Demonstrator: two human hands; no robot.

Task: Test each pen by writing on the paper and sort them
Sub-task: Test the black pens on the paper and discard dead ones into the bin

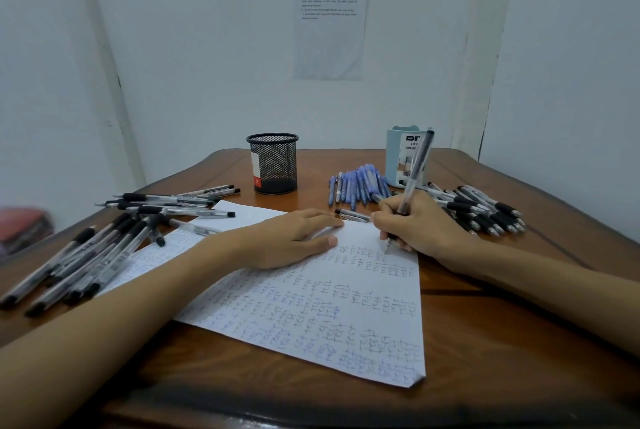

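Head view: test stroke in progress

The paper [311,317] lay on the wooden table [485,324], covered in ink marks. On its far half the left hand [294,238] pressed flat, fingers straight. At the paper's far right corner the right hand [415,224] gripped a clear black pen [414,172], fingers curled round the barrel. The tip seemed to touch the sheet, though blur hid the contact. Left of the paper lay a heap of black pens [86,255]. Beyond the paper were blue pens [360,186], a mesh cup [273,165] and a pale blue organizer [398,158].

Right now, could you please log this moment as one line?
right hand: writing with pen | left hand: flat on paper | phase: testing
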